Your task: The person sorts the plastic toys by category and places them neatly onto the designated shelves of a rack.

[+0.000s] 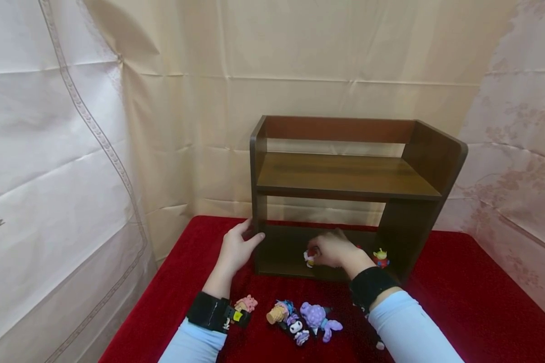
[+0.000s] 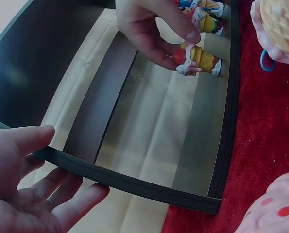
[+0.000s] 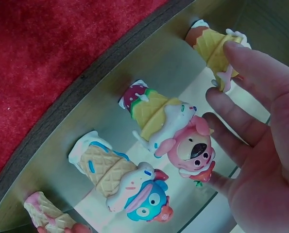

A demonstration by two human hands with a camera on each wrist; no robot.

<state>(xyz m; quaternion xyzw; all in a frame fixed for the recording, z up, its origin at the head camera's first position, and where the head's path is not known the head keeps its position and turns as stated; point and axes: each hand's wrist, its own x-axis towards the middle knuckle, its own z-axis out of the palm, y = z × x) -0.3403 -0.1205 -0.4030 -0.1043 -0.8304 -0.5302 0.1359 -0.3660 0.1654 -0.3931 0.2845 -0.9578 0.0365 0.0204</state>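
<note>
In the lower compartment of a brown wooden shelf, my right hand pinches an ice-cream-cone figurine between thumb and fingers. That cone's base touches the lower board near its front edge; its top is partly covered by my fingers. Beside it stand a cone figurine with a pink animal and one with a blue animal. A green three-eyed figurine stands at the right end. My left hand holds the left side panel at its front edge, thumb inside, fingers outside.
On the red cloth before the shelf lie a pink figurine, a cone figurine, a black-and-white figurine and a purple one. Draped sheets hang behind and at both sides.
</note>
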